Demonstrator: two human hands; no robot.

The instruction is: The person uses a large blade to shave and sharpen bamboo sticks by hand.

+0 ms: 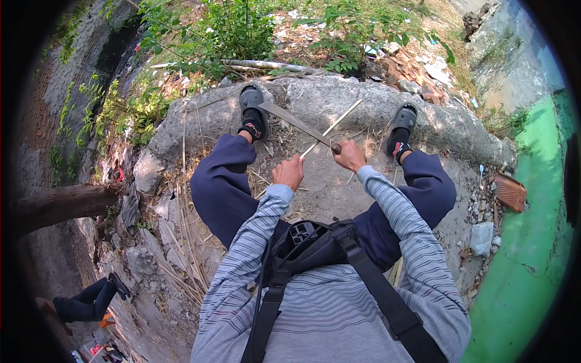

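My right hand (350,155) is closed round the dark handle of a long-bladed knife (296,123), whose broad blade points up and to the left toward my left shoe. In my left hand (288,172), the fingers grip a thin pale stick (331,128), which slants up to the right. Blade and stick cross just ahead of my hands; whether they touch I cannot tell. Both hands are held low between my spread knees, above the bare ground. The lower end of the stick is partly hidden by my left hand and forearm.
My shoes rest by a curved concrete ledge (357,97), with plants and litter beyond. Long dry strips (181,242) lie at left near a tree trunk (66,207). A green wall (520,236), a reddish-brown tile (509,192) and a whitish container (482,238) are at right. Another person's legs (88,305) show lower left.
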